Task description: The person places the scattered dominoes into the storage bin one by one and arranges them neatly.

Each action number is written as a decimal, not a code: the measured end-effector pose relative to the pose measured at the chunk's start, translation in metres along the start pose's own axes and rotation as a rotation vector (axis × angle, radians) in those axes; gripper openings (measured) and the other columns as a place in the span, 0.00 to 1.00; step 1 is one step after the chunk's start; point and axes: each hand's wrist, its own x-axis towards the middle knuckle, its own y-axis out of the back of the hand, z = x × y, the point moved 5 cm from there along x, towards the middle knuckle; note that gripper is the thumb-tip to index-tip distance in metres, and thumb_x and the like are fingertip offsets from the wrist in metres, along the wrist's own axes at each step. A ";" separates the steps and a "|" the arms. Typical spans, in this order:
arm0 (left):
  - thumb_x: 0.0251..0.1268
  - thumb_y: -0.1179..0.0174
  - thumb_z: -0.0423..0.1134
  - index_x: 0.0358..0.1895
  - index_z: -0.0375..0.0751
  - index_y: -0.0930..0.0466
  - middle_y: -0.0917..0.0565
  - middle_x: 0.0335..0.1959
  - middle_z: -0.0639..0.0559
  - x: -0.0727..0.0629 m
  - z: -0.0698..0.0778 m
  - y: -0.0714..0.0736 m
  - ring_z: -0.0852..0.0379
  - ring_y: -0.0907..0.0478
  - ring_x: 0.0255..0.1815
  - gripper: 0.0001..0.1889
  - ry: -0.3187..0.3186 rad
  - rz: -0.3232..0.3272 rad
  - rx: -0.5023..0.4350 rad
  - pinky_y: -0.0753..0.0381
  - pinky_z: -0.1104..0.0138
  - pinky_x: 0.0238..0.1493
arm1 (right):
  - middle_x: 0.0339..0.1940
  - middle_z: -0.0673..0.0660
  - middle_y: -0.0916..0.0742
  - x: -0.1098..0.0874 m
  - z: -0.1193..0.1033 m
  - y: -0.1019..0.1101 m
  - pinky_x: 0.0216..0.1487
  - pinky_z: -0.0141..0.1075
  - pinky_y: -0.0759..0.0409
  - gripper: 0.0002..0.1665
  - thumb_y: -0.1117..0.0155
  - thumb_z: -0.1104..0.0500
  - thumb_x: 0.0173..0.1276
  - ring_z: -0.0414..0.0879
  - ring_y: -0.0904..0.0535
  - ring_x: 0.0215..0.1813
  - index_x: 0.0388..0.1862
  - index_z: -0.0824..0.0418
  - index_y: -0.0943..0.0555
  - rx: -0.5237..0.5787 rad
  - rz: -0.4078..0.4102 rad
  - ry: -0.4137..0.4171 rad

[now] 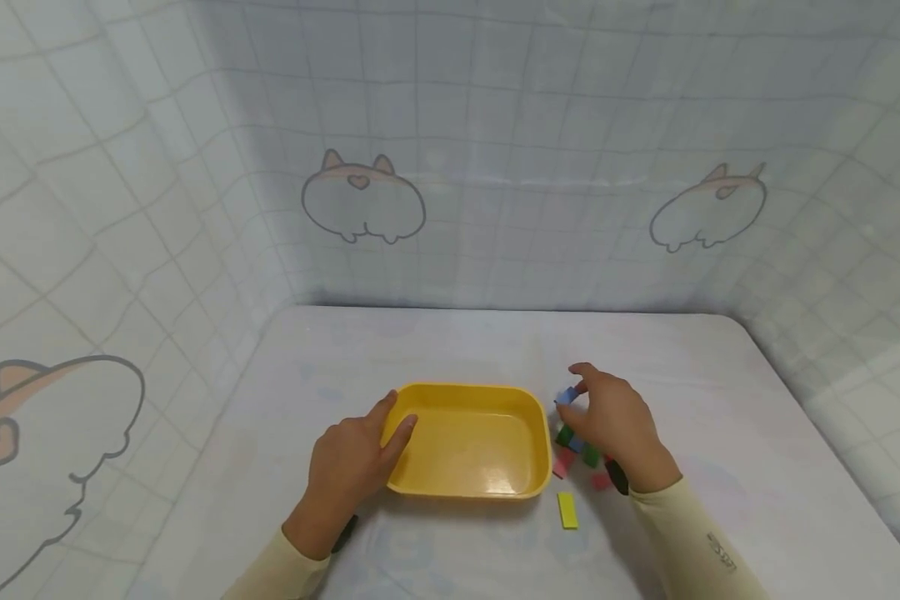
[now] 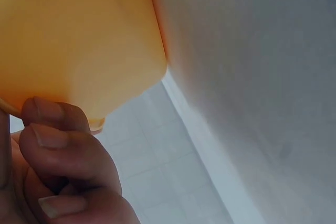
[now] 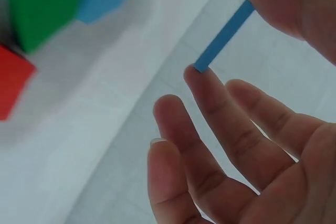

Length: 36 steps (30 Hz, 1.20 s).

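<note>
On the bench (image 1: 420, 346), our left hand (image 1: 351, 461) holds the yellow tray (image 1: 471, 450) by its left rim; our right hand (image 1: 617, 419) pinches a blue block (image 3: 224, 36) right of it, near other coloured blocks (image 1: 577, 444).

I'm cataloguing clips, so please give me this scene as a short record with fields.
left hand: grips the left rim of the yellow tray
right hand: pinches a blue block between thumb and one finger
beside tray, right: green block, pink block, others partly hidden
near right corner: yellow block, flat on the table
backdrop: checked cloth with animal drawings
</note>
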 end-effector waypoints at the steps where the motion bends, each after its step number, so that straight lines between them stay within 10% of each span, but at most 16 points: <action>1: 0.79 0.55 0.72 0.72 0.50 0.20 0.39 0.09 0.57 0.000 0.000 0.000 0.57 0.40 0.10 0.37 -0.001 -0.003 0.004 0.40 0.63 0.11 | 0.50 0.55 0.10 0.001 -0.003 0.002 0.32 0.42 0.18 0.40 0.25 0.46 0.65 0.47 0.19 0.35 0.72 0.58 0.25 -0.002 0.009 -0.001; 16: 0.76 0.65 0.78 0.77 0.52 0.26 0.34 0.11 0.54 0.006 0.006 -0.005 0.54 0.34 0.13 0.43 0.062 -0.127 0.043 0.36 0.62 0.12 | 0.49 0.53 0.09 0.017 -0.050 0.027 0.42 0.50 0.14 0.36 0.24 0.44 0.66 0.56 0.13 0.48 0.69 0.56 0.21 0.043 0.121 0.167; 36: 0.77 0.61 0.76 0.73 0.46 0.22 0.33 0.11 0.54 0.002 0.020 -0.006 0.53 0.35 0.11 0.43 0.015 -0.069 0.048 0.34 0.61 0.12 | 0.45 0.44 0.10 0.026 -0.138 0.008 0.34 0.38 0.21 0.33 0.19 0.45 0.62 0.42 0.20 0.35 0.64 0.50 0.17 0.064 0.073 0.370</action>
